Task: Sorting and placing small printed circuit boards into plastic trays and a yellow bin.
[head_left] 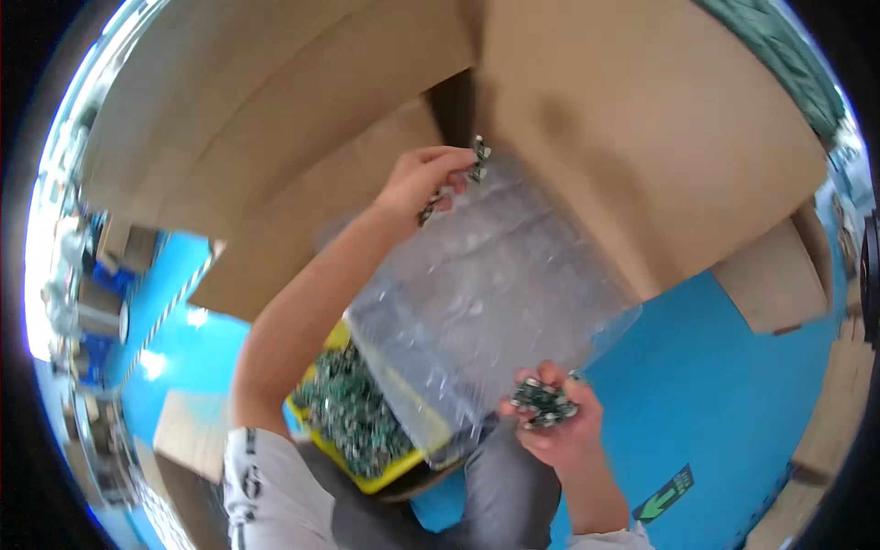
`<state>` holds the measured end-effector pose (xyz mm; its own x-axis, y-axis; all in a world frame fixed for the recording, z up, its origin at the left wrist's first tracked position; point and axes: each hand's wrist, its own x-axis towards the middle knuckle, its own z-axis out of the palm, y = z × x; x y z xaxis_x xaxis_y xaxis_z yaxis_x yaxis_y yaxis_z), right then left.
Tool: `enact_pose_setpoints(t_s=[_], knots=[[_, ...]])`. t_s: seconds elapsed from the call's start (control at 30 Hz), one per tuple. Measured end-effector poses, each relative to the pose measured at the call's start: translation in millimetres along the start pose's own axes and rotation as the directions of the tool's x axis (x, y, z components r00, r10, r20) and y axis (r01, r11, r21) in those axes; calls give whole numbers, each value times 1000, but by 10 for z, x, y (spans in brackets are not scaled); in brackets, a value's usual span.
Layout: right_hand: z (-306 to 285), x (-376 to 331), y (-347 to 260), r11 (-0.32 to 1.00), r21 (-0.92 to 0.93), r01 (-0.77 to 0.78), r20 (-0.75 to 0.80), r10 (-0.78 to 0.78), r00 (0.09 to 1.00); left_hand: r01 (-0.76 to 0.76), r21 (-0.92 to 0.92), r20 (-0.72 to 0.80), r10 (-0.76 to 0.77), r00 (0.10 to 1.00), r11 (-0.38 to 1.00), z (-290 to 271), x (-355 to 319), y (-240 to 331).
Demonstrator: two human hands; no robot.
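Observation:
My left hand (423, 179) is raised up by the open cardboard box (587, 119) and pinches a small green circuit board (478, 158) between its fingertips. My right hand (555, 417) is lower, palm up, cupping a few small green circuit boards (544, 401). Between the two hands hangs a clear sheet of bubble wrap (486, 284). Below the left forearm sits a yellow bin (396, 469) filled with several small green circuit boards (353, 408); the bubble wrap covers its right side.
Large cardboard flaps fill the upper view. A blue floor (724, 367) with a green arrow marking (666, 492) lies to the right. Smaller cardboard boxes (779, 275) stand at the right edge, and a flat cardboard piece (188, 426) lies at lower left. My grey trouser leg (509, 486) shows below.

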<state>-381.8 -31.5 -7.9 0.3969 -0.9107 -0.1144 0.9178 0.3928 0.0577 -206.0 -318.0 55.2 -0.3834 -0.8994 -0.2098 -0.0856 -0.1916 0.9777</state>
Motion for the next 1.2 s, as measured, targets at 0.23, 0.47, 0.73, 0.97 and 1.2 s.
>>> enact_pose_setpoints(t_s=[0.23,0.47,0.73,0.97,1.2], knots=[[332,275,1302,656,-615,-437,-307,311,899,180,-392,-156,-258,953,902,-591,-2655,-562],[238,690,1952,203,-961,-190,-198,-21,980,28,-133,-366,-75,928,991,-781,-3579,-1236],[-90,1081,2010,-351,-922,161,156,42,987,-78,-122,-392,24,919,989,-997,-3543,-1605],[-213,1099,2191,-552,-809,202,224,29,974,94,25,-396,-76,915,995,-1066,-3639,-1661],[-299,1106,2240,-626,-758,181,299,-88,950,80,185,-510,25,860,980,-1010,-3556,-1637]])
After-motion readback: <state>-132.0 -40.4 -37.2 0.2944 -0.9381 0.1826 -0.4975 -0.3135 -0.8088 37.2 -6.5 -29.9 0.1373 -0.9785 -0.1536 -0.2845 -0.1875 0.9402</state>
